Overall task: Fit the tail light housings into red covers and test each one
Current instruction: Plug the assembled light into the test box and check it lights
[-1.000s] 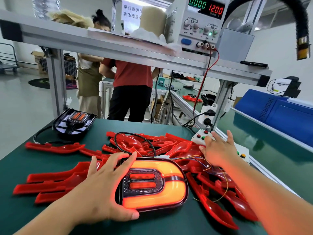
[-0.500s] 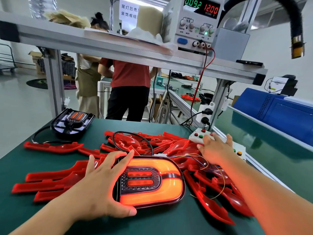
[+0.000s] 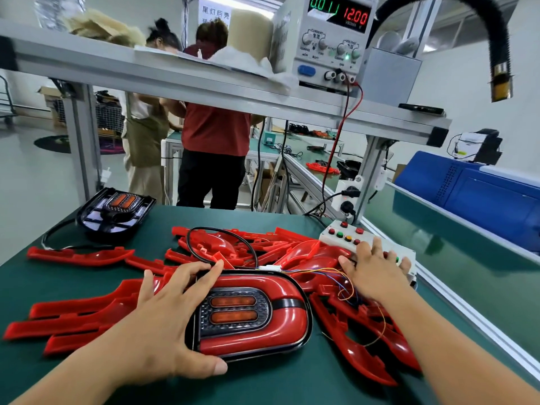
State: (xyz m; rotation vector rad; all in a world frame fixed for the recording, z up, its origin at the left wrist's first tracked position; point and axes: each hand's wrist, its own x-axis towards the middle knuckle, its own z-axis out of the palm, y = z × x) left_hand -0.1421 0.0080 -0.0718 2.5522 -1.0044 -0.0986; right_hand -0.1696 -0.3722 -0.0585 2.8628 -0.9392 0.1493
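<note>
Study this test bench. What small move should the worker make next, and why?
Probably press another button on the box with the right hand, which already rests there. The light is dark, the supply shows almost no current, the wires run from the light toward the box, and the left hand grips the light, so another lamp function looks due for checking.

Left hand around the tail light, right hand flat on the button box

We see person in red shirt and person in tan apron standing side by side beyond bench. Black flexible hose arcs overhead at right, brass-coloured tip pointing down. Blue machine at far right.
</note>
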